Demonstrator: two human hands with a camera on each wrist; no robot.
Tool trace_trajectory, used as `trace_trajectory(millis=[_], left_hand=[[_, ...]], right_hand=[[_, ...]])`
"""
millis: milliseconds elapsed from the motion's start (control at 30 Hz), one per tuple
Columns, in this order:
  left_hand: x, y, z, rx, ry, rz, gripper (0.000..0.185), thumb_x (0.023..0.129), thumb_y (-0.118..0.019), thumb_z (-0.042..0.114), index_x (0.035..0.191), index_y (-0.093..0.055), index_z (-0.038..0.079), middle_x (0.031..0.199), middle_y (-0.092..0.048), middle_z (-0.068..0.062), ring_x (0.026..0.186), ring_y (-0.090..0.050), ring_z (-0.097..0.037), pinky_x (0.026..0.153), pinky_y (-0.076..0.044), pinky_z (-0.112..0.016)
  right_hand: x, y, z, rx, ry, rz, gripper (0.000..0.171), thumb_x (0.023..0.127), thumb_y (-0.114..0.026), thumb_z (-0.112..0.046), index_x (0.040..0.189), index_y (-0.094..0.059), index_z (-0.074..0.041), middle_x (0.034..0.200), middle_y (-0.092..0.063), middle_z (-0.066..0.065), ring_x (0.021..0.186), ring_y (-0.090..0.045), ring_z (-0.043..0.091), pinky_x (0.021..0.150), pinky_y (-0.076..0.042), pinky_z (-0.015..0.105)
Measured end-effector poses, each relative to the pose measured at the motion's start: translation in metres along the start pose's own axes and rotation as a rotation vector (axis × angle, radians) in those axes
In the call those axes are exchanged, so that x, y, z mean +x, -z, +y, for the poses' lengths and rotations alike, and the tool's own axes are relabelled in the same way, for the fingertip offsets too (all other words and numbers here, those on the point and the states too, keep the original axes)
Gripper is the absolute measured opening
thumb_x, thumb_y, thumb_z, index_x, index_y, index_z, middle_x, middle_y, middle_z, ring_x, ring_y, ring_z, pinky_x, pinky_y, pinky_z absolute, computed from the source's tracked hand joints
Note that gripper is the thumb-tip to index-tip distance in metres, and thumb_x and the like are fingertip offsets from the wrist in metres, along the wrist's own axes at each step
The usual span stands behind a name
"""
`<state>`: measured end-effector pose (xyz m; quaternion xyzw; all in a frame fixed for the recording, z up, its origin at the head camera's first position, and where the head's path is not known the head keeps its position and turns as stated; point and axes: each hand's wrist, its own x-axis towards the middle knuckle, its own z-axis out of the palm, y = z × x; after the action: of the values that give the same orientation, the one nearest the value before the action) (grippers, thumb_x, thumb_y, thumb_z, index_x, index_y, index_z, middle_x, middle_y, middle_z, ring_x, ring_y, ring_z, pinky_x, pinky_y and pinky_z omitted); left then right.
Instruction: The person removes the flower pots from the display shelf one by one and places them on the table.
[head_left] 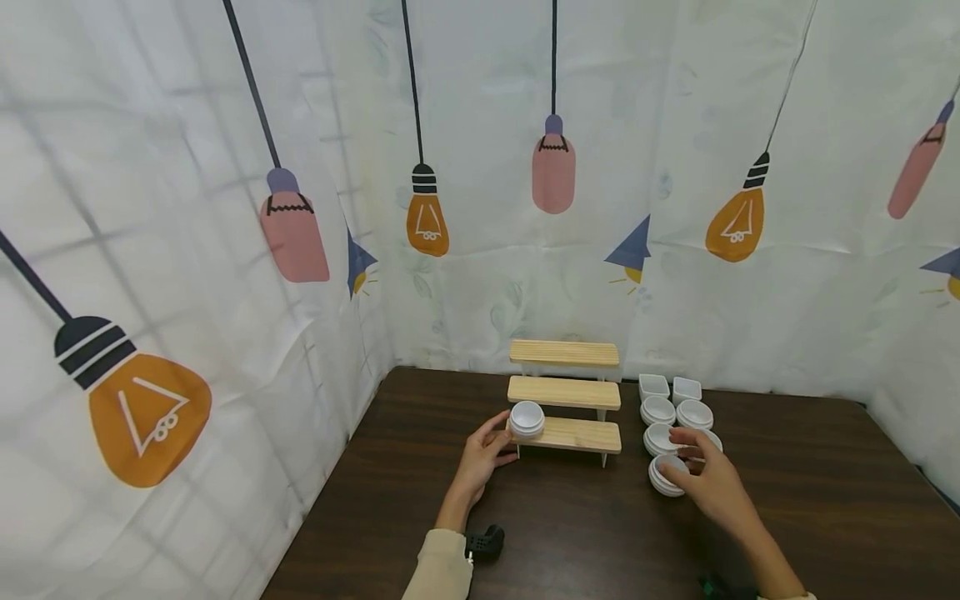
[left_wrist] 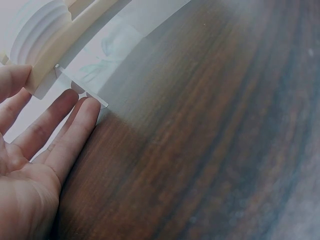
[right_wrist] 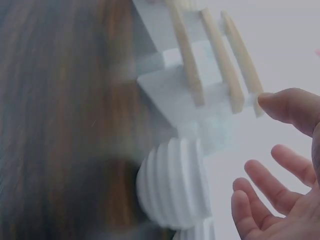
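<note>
A small round white ribbed bowl (head_left: 527,419) sits on the left end of the lowest board of a three-step wooden stand (head_left: 581,433). My left hand (head_left: 480,458) is at that end, its fingertips right at the board's edge and beside the bowl. In the left wrist view, the thumb touches the board's corner (left_wrist: 42,75), and the other fingers stretch out near the clear support. Over the nearest round white bowls (head_left: 667,483) on the table hovers my right hand (head_left: 712,483), thumb and fingers spread. The right wrist view has a ribbed bowl (right_wrist: 172,182) beside those fingers, with nothing held.
Two square white dishes (head_left: 654,386) stand behind the round bowls, right of the stand. The dark wooden table (head_left: 585,533) runs back to a wall sheet (head_left: 480,300) printed with lamps. A black wrist device (head_left: 486,543) is strapped to my left wrist.
</note>
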<state>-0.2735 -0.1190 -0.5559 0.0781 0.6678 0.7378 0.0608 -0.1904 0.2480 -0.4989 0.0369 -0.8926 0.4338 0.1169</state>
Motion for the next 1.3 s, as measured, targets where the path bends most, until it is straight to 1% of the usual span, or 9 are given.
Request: trace_trajectory(millis=[133, 300, 367, 467, 533, 800, 933, 1133, 1300], left_hand=[[0.000, 0.000, -0.001, 0.000, -0.002, -0.001, 0.049, 0.106, -0.058, 0.019, 0.153, -0.048, 0.011, 0.122, -0.066, -0.016, 0.111, -0.069, -0.027, 0.093, -0.063, -0.041], [-0.001, 0.000, -0.001, 0.004, -0.005, 0.001, 0.049, 0.106, -0.058, 0.020, 0.153, -0.048, 0.012, 0.121, -0.068, -0.015, 0.114, -0.068, -0.034, 0.093, -0.063, -0.041], [-0.001, 0.001, -0.001, 0.004, -0.004, 0.004, 0.049, 0.106, -0.058, 0.020, 0.153, -0.049, 0.012, 0.120, -0.068, -0.014, 0.113, -0.069, -0.033, 0.093, -0.063, -0.041], [0.000, 0.001, -0.001, 0.005, -0.002, 0.007, 0.048, 0.106, -0.059, 0.020, 0.152, -0.049, 0.012, 0.120, -0.068, -0.013, 0.112, -0.069, -0.030, 0.093, -0.063, -0.041], [0.000, 0.001, -0.001, 0.003, -0.003, 0.007, 0.048, 0.106, -0.059, 0.019, 0.152, -0.050, 0.012, 0.119, -0.068, -0.013, 0.113, -0.069, -0.031, 0.093, -0.063, -0.042], [0.000, 0.000, -0.001, -0.001, 0.001, 0.000, 0.048, 0.105, -0.059, 0.019, 0.152, -0.050, 0.012, 0.119, -0.068, -0.013, 0.111, -0.069, -0.025, 0.093, -0.062, -0.043], [0.000, 0.000, -0.001, -0.002, 0.001, 0.000, 0.048, 0.106, -0.059, 0.019, 0.152, -0.050, 0.012, 0.119, -0.068, -0.014, 0.110, -0.070, -0.024, 0.094, -0.062, -0.043], [0.001, 0.000, 0.000, 0.001, -0.001, 0.002, 0.048, 0.105, -0.059, 0.019, 0.152, -0.050, 0.013, 0.121, -0.068, -0.015, 0.112, -0.069, -0.031, 0.094, -0.062, -0.044], [0.000, 0.000, 0.000, -0.002, 0.002, -0.001, 0.048, 0.106, -0.059, 0.019, 0.152, -0.050, 0.011, 0.121, -0.069, -0.015, 0.115, -0.068, -0.037, 0.093, -0.062, -0.044]], right_hand=[[0.006, -0.006, -0.015, 0.040, 0.027, 0.000, 0.052, 0.092, -0.078, -0.023, 0.135, -0.056, -0.003, 0.133, -0.063, 0.016, 0.111, -0.061, 0.029, 0.090, -0.056, 0.026], [0.013, -0.018, -0.032, 0.089, 0.048, -0.036, 0.051, 0.093, -0.078, -0.022, 0.136, -0.056, -0.006, 0.132, -0.063, 0.013, 0.110, -0.060, 0.014, 0.092, -0.057, 0.034], [0.017, -0.026, -0.037, 0.111, 0.064, -0.048, 0.050, 0.094, -0.077, -0.020, 0.136, -0.056, -0.006, 0.131, -0.064, 0.014, 0.109, -0.060, 0.014, 0.091, -0.057, 0.036], [0.023, -0.040, -0.040, 0.152, 0.087, -0.066, 0.047, 0.093, -0.077, -0.018, 0.135, -0.057, -0.006, 0.129, -0.064, 0.018, 0.108, -0.062, 0.027, 0.088, -0.058, 0.032], [0.026, -0.049, -0.042, 0.192, 0.103, -0.083, 0.046, 0.093, -0.077, -0.016, 0.134, -0.058, -0.006, 0.128, -0.064, 0.020, 0.107, -0.063, 0.030, 0.086, -0.059, 0.030], [0.034, -0.080, -0.054, 0.272, 0.137, -0.120, 0.042, 0.091, -0.078, -0.012, 0.130, -0.061, -0.011, 0.123, -0.065, 0.021, 0.103, -0.067, 0.027, 0.085, -0.059, 0.027], [0.039, -0.090, -0.062, 0.277, 0.134, -0.151, 0.044, 0.091, -0.078, -0.013, 0.131, -0.061, -0.014, 0.125, -0.065, 0.018, 0.106, -0.066, 0.027, 0.090, -0.059, 0.033], [0.048, -0.106, -0.070, 0.312, 0.148, -0.205, 0.047, 0.092, -0.079, -0.017, 0.135, -0.060, -0.013, 0.129, -0.064, 0.019, 0.112, -0.064, 0.032, 0.096, -0.056, 0.052], [0.054, -0.118, -0.074, 0.298, 0.131, -0.229, 0.053, 0.091, -0.079, -0.018, 0.140, -0.058, -0.011, 0.132, -0.065, 0.016, 0.116, -0.064, 0.033, 0.101, -0.054, 0.054]])
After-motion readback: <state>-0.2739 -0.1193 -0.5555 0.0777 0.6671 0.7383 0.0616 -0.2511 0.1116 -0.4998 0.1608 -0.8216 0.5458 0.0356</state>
